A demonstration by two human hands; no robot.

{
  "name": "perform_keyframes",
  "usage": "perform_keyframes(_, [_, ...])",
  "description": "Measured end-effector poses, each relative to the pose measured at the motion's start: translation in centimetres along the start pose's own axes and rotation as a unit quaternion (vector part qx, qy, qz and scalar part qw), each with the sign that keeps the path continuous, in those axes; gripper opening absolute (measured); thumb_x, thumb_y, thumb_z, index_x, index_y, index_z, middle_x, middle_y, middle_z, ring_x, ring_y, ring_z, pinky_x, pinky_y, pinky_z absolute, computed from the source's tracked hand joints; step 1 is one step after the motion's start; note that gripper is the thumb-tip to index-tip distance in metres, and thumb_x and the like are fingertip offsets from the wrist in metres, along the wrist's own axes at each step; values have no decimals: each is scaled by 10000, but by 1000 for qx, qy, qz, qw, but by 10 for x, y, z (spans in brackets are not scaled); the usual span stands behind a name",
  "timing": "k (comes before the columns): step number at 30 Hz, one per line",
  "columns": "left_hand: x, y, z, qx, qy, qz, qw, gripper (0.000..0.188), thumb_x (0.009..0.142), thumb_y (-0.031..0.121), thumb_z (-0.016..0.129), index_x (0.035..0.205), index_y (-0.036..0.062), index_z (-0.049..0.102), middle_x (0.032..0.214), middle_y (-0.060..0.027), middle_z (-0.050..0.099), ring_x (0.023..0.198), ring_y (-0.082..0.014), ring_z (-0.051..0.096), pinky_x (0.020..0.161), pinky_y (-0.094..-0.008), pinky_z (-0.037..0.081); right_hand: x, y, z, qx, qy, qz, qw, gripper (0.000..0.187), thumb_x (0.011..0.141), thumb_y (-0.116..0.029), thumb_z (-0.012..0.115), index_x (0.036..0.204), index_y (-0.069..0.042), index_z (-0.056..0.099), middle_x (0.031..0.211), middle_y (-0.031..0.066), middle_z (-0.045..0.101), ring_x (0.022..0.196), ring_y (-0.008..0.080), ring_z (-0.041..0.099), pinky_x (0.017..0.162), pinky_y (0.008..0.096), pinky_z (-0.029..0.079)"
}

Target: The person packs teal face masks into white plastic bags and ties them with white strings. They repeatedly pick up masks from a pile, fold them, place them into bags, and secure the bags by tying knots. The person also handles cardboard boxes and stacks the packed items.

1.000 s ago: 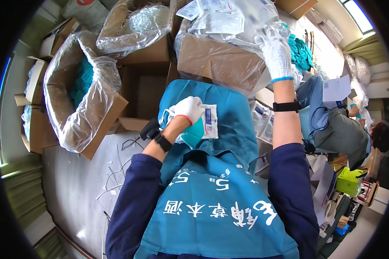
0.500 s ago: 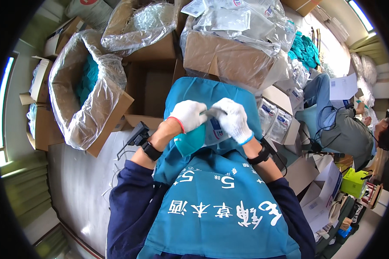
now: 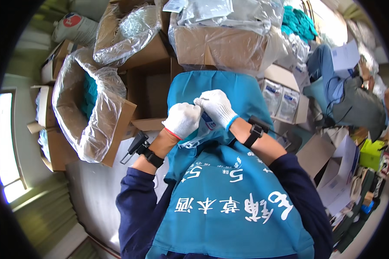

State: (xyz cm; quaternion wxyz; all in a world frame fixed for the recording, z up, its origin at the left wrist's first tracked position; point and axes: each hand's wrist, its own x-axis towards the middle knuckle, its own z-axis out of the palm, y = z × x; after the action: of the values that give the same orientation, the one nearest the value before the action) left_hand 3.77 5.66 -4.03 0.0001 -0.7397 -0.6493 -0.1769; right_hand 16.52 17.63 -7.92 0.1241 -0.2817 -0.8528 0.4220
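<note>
Both my hands wear white knit gloves and meet over the teal apron (image 3: pixel 220 82) on my lap. My left hand (image 3: pixel 183 121), with a red cuff, is closed in a fist at the edge of a clear printed pouch (image 3: pixel 209 122). My right hand (image 3: pixel 217 108), blue-cuffed, pinches the pouch's upper edge against the left fingers. Below my left hand shows a bit of a teal face mask (image 3: pixel 186 139), mostly covered. Whether the mask lies inside the pouch or beside it, I cannot tell. Clear plastic shines just under it.
A plastic-lined carton (image 3: pixel 116 125) with teal items stands left. Ahead is a carton (image 3: pixel 220 47) heaped with clear pouches; an open carton (image 3: pixel 151 95) stands beside it. Packed pouches fill a box (image 3: pixel 299 105) at right. Another person (image 3: pixel 354 103) sits beyond it.
My hands have drawn closer together, the right shifting left over the left fingers. The teal mask, plainly visible before, is now mostly hidden under my left hand. The view has turned slightly.
</note>
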Motion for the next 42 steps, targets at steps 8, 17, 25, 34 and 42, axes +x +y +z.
perform_keyframes(8, [-16, -1, -15, -177, 88, -111, 974, 192, 868, 95, 660, 703, 36, 581, 617, -167, 531, 571, -324, 579, 518, -397, 442, 1, -9, 15, 243, -31, 95, 965, 214, 913, -266, 627, 908, -87, 746, 896, 116, 727, 825, 277, 682, 778, 351, 530])
perform_keyframes(17, [-23, 4, -14, -234, -6, -181, 955, 150, 901, 105, 567, 777, 24, 591, 700, -187, 561, 667, -370, 594, 606, -416, 473, -18, -8, -35, 144, -109, -10, 984, 198, 867, -239, 696, 1001, -96, 725, 957, 125, 723, 894, 289, 689, 823, 373, 535])
perform_keyframes(25, [-6, 12, -8, -157, -75, -103, 979, 141, 885, 166, 593, 807, 49, 587, 772, -156, 599, 735, -387, 611, 648, -447, 498, -22, -18, -56, -149, -125, -167, 967, 142, 762, -194, 676, 860, -92, 681, 851, 143, 689, 840, 345, 687, 709, 433, 546])
perform_keyframes(34, [-14, 28, 31, -399, -89, -275, 870, 224, 903, 135, 588, 747, -18, 539, 678, -145, 505, 621, -233, 501, 599, -363, 429, -55, -6, -46, -329, -13, -372, 868, 111, 687, -210, 652, 714, -110, 610, 637, 66, 552, 557, 218, 622, 442, 382, 469])
perform_keyframes(42, [-37, 24, 60, -496, -62, -423, 756, 329, 973, 249, 527, 796, 0, 647, 726, -58, 609, 719, -127, 541, 681, -313, 455, -72, -39, -69, -223, 9, -351, 909, 97, 740, -186, 648, 824, -141, 667, 715, 50, 574, 603, 209, 609, 534, 366, 491])
